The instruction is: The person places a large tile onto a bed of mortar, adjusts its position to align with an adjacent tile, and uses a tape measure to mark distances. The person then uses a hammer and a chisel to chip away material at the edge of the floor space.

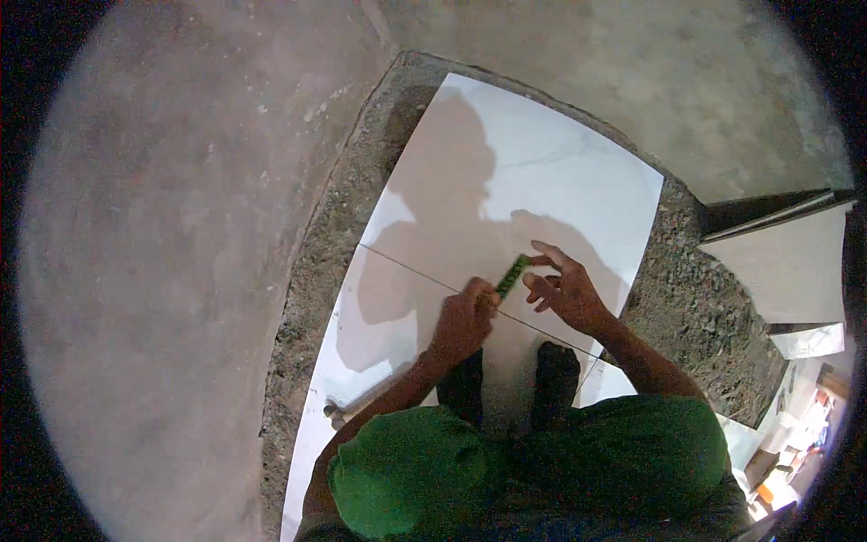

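Left of the white tiles (569,144), rough soil (312,262) is running between their left edge and a grey wall (163,271). A small, unclear object (332,411) is lying near the left edge of the nearer tile. The left hand (470,307) is pinching the lower end of a green strip (513,276), which is slanting up rightward over the far tile, close to its near edge. The right hand (564,287) is spreading its fingers at the strip's upper end; whether they are touching is unclear. Farther right, a pale panel (781,262) is standing beyond the tiles' right edge.
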Tool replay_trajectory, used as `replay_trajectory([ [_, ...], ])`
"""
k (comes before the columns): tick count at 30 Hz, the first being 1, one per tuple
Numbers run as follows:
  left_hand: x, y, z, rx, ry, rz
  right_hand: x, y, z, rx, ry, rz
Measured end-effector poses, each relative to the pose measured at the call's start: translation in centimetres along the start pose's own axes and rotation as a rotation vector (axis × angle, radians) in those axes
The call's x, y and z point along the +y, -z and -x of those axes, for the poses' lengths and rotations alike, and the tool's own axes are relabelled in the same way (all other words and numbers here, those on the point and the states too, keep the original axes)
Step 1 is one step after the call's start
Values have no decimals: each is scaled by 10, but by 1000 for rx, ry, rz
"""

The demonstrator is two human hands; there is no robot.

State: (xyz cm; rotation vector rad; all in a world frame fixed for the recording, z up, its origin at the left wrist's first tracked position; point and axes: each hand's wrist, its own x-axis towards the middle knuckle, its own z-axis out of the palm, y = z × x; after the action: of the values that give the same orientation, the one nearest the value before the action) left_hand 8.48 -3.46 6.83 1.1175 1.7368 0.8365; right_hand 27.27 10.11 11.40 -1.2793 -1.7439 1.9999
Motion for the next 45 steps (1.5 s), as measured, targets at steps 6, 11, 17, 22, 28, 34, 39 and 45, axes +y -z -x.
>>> replay_trajectory([
  [6,-7,-37,-2,-276,124,164,43,50,-2,117,-5,-288],
  [11,-49,-12,38,-390,-168,-149,79,158,14,599,-114,-202],
  [17,-63,38,69,-544,-37,-126,144,276,83,759,-30,-220],
  [22,-49,74,60,-529,26,-521,135,333,132,809,-257,429],
  [28,-23,47,-16,-512,-166,-596,95,212,91,649,17,821],
  [34,18,33,-120,-407,-466,-686,46,69,33,137,270,820],
  [39,41,23,-149,-411,-494,-785,38,91,-11,298,466,852],
  [45,-22,36,-146,373,-579,-380,63,159,-51,608,511,971],
])
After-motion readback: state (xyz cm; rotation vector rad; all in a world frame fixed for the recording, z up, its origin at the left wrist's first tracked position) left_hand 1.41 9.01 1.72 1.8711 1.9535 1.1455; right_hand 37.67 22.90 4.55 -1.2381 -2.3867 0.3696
